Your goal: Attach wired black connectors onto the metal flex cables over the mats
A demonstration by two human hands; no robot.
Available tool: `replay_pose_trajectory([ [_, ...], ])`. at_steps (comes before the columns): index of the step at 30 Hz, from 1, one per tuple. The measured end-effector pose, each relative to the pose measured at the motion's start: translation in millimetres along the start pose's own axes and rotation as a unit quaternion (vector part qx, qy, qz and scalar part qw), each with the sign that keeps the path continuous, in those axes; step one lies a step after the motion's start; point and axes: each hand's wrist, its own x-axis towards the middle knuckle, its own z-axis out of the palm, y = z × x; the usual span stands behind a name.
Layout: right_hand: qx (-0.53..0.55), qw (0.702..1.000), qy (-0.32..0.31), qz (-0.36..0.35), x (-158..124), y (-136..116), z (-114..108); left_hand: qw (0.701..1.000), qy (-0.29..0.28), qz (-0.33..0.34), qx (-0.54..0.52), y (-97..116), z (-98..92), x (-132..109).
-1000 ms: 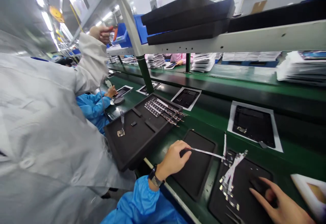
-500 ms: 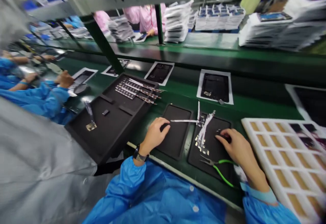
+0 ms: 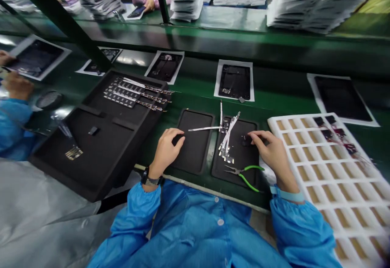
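Note:
My left hand (image 3: 168, 148) hovers at the left edge of a small black tray (image 3: 193, 142), thumb and fingers apart with nothing between them. My right hand (image 3: 269, 150) pinches a small dark part (image 3: 246, 140) over the right black tray (image 3: 217, 168). White flex strips (image 3: 230, 134) lie crossed in a pile on the right tray, and one long strip reaches over the left tray. Below them rest pliers (image 3: 240, 172) with green handles, near my right wrist.
A large black tray (image 3: 103, 138) with rows of strips stands at the left. The white foam tray (image 3: 300, 154) is at the right. Panels on white sheets (image 3: 234, 81) line the back. A co-worker's hand (image 3: 18, 85) is at the far left.
The view has swung right and down, so the bench things appear further left and higher. My right hand has shifted slightly toward the dark part, which shows more plainly now.

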Motion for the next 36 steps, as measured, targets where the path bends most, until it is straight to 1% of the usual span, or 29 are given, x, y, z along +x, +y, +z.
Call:
replay_pose_trajectory([
  [2, 0.035, 0.999, -0.018, 0.022, -0.9, -7.5, -1.6, 1.0, -0.02, 0.021, -0.005, 15.5, 6.8, 4.6],
  [4, 0.058, 0.997, -0.039, 0.03, -0.8, -14.6, -0.6, 0.997, -0.055, 0.049, 0.0, 35.0, 16.2, 11.8],
  [6, 0.079, 0.994, -0.062, 0.032, 0.0, -19.7, 2.0, 0.992, -0.094, 0.087, 0.023, 54.7, 27.6, 23.0],
  [8, 0.124, 0.988, -0.086, 0.038, 0.8, -22.1, 4.0, 0.983, -0.127, 0.124, 0.056, 70.4, 40.5, 39.4],
  [11, 0.194, 0.975, -0.098, 0.047, 1.0, -21.7, 2.2, 0.972, -0.152, 0.155, 0.094, 82.4, 59.9, 72.1],
  [13, 0.207, 0.973, -0.093, 0.044, -0.1, -19.5, -2.2, 0.969, -0.156, 0.158, 0.111, 84.1, 68.3, 95.1],
  [14, 0.2, 0.975, -0.089, 0.041, -1.1, -18.0, -4.8, 0.969, -0.152, 0.155, 0.119, 83.8, 69.5, 105.4],
  [15, 0.185, 0.978, -0.088, 0.039, -2.2, -16.2, -7.2, 0.97, -0.143, 0.149, 0.126, 82.9, 68.0, 114.4],
  [17, 0.148, 0.984, -0.09, 0.041, -4.8, -12.3, -10.6, 0.976, -0.117, 0.136, 0.126, 79.6, 56.4, 127.4],
  [20, 0.125, 0.984, -0.118, 0.047, -7.7, -7.9, -11.6, 0.984, -0.089, 0.126, 0.094, 72.4, 22.4, 135.9],
  [22, 0.136, 0.981, -0.135, 0.041, -8.6, -8.3, -10.8, 0.987, -0.089, 0.114, 0.072, 67.4, 0.3, 138.3],
  [23, 0.143, 0.979, -0.139, 0.036, -8.8, -9.7, -10.5, 0.988, -0.092, 0.107, 0.069, 65.3, -6.9, 139.5],
  [24, 0.149, 0.979, -0.138, 0.033, -8.9, -11.7, -10.4, 0.987, -0.096, 0.103, 0.072, 63.7, -10.2, 141.0],
  [25, 0.154, 0.978, -0.136, 0.03, -8.9, -14.1, -10.6, 0.986, -0.103, 0.103, 0.082, 62.8, -9.0, 142.7],
  [26, 0.159, 0.978, -0.133, 0.028, -8.8, -16.5, -11.0, 0.983, -0.113, 0.109, 0.095, 62.7, -3.3, 144.5],
  [27, 0.165, 0.977, -0.132, 0.027, -8.7, -18.5, -11.5, 0.978, -0.129, 0.123, 0.108, 63.6, 6.4, 146.3],
  [31, 0.195, 0.972, -0.128, 0.035, -8.4, -18.5, -11.8, 0.945, -0.218, 0.197, 0.144, 77.9, 62.5, 149.9],
  [33, 0.211, 0.97, -0.114, 0.049, -8.6, -14.3, -10.8, 0.926, -0.256, 0.222, 0.168, 88.3, 83.9, 147.3],
  [34, 0.218, 0.969, -0.104, 0.056, -8.8, -12.1, -10.4, 0.918, -0.27, 0.23, 0.178, 93.2, 90.1, 144.6],
  [36, 0.229, 0.968, -0.08, 0.067, -8.9, -9.1, -10.2, 0.909, -0.283, 0.241, 0.188, 101.2, 92.6, 136.4],
])
